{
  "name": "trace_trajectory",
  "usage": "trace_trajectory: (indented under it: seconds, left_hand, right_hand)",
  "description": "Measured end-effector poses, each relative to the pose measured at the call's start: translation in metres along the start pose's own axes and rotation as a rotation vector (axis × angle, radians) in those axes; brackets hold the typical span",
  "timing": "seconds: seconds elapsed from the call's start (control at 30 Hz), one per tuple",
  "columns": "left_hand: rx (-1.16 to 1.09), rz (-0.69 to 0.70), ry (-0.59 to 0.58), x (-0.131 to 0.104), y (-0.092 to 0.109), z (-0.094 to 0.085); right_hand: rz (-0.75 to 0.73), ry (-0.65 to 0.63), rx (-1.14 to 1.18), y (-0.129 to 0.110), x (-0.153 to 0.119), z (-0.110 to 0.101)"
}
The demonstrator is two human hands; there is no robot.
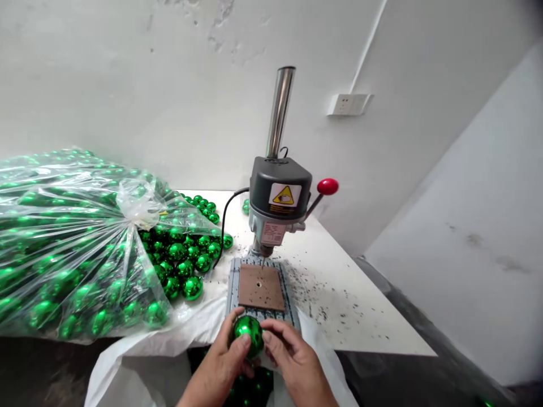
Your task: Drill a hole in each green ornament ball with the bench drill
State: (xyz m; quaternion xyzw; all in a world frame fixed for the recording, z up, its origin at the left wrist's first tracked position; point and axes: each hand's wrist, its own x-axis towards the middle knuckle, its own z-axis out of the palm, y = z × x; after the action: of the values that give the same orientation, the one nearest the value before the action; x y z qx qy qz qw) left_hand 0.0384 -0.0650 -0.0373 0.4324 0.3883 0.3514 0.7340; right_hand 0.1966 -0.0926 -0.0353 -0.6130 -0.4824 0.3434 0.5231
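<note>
A shiny green bauble (pixel 248 334) is between my two hands, just in front of the drill press base. My left hand (pixel 225 353) wraps its thumb and fingers round the left side of the ball. On the right side, the thumb and fingertips of my right hand (pixel 294 359) close on the ball's edge. Behind it stands a small bench drill press (pixel 278 192) with a red-knobbed lever (pixel 328 187). A brown board (pixel 261 287) with a small hole lies on the press's grey base (pixel 233 282), below the drill bit (pixel 263 263).
A large clear plastic bag (pixel 76 237) full of green baubles covers the left of the white table (pixel 360 316). Loose baubles (pixel 193 288) lie beside it. Dark shavings are scattered round the base. A white sack (pixel 139 359) with baubles inside hangs open at the table's front edge.
</note>
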Motion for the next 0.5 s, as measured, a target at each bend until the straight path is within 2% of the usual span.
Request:
trace_trajectory:
  seconds: [0.07,0.13,0.27,0.33,0.4,0.5]
  left_hand:
    - [-0.033,0.04,0.074,0.002,-0.002,-0.001]
    - [-0.103,0.065,0.088,0.007,-0.002,0.0]
    - [-0.161,0.072,0.039,0.015,0.005,0.003]
    - [-0.024,0.11,0.092,0.021,0.016,0.003]
    - [0.167,0.183,0.193,0.031,0.033,0.001]
    - [0.364,0.257,0.223,0.054,0.059,-0.002]
  right_hand:
    - [0.146,-0.038,0.086,-0.002,0.002,0.001]
    - [0.249,-0.004,0.155,-0.006,0.004,0.003]
    - [0.275,0.055,0.184,-0.008,0.008,0.012]
    - [0.264,0.073,0.179,-0.005,0.009,0.012]
    - [0.258,0.098,0.143,0.002,0.007,0.006]
    - [0.233,0.168,0.008,0.02,0.0,-0.011]
